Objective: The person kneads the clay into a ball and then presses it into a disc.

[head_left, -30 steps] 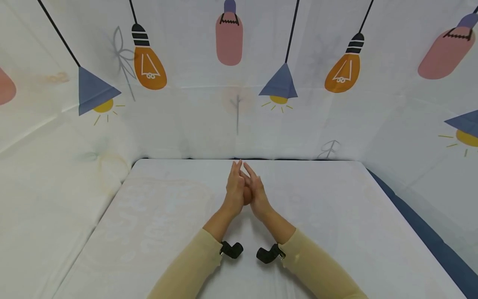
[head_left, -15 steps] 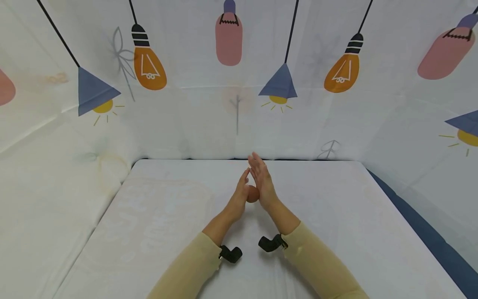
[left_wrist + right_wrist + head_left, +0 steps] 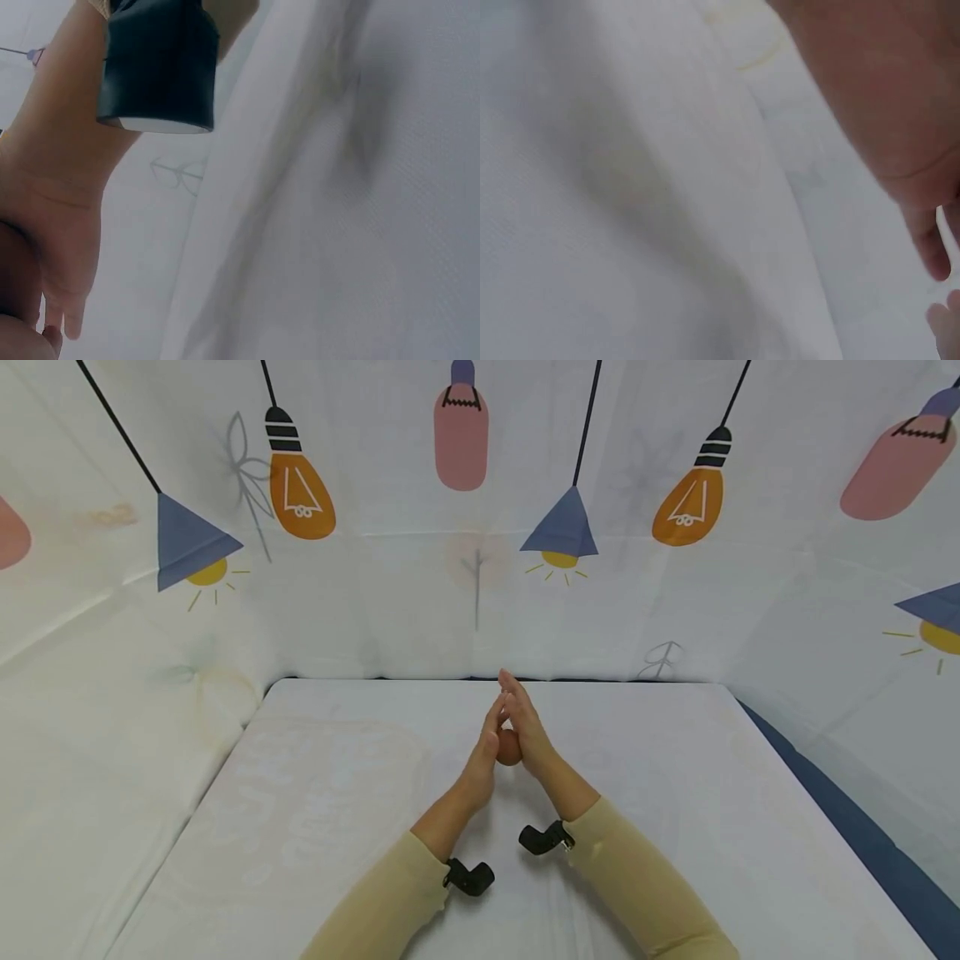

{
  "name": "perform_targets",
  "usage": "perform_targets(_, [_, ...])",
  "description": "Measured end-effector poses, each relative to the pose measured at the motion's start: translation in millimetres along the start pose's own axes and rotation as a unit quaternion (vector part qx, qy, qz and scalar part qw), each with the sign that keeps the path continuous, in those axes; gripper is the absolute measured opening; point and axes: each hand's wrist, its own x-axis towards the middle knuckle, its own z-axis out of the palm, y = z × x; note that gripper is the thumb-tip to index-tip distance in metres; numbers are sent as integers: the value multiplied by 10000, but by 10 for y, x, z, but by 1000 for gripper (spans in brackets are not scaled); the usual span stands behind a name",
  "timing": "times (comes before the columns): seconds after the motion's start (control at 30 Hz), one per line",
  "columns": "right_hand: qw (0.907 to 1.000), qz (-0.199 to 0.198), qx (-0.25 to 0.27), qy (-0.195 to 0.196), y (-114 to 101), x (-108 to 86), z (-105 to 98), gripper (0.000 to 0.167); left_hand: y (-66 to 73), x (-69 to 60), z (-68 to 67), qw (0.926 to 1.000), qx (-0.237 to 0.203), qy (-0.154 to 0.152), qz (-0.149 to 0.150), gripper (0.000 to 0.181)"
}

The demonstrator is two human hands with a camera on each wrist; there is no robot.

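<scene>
A smooth reddish-brown ball (image 3: 509, 748), its material unclear, sits between the two palms above the white table. My left hand (image 3: 481, 762) presses the ball from the left, fingers extended and slanting up to the right. From the other side my right hand (image 3: 533, 732) flattens against it, its straight fingertips reaching higher than the left ones. The fingertips of both hands meet or overlap above the ball. In the left wrist view part of the ball (image 3: 16, 274) appears dark at the left edge. The right wrist view shows hand parts on its right side, with the ball hidden.
A white-covered table (image 3: 337, 827) spreads under the hands. Behind it hangs a pale cloth (image 3: 360, 602) printed with lamps and bulbs. Small black cameras (image 3: 471, 878) are worn at both wrists, below beige sleeves (image 3: 637, 885). Dark blue fabric (image 3: 832, 802) shows past the right edge.
The hands slide against each other around the ball. The right hand went forward and the left hand back, then the left moved up slightly again. The ball shifted a little right.
</scene>
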Motion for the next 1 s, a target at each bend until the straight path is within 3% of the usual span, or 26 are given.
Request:
perform_targets(0.1, [9985,224,192,-457,43,-26,20,72,4,20,-1,9982,60,384,451,89])
perform_targets(0.17, [9967,331,256,-691,56,-54,44,76,9,32,1,9961,118,677,551,88])
perform_targets(0.33, [9926,354,326,-1114,40,-135,132,74,42,60,0,9895,373,1353,335,92])
perform_targets(0.47, [9908,274,336,-1286,2,-186,195,69,46,94,-34,9859,311,1642,117,100])
perform_targets(0.63, [9899,-87,296,-1386,-57,-223,225,75,0,133,-89,9833,339,1788,-36,106])
perform_targets(0.77, [9913,-355,246,-1244,-108,-241,210,81,-43,126,-94,9818,522,1800,-321,113])
perform_targets(0.87, [9934,-558,183,-987,-134,-240,186,80,-53,104,-72,9813,856,1635,-542,113])
perform_targets(1.0, [9954,-807,147,-486,-151,-198,159,74,-27,72,-23,9815,1252,1323,-587,106])
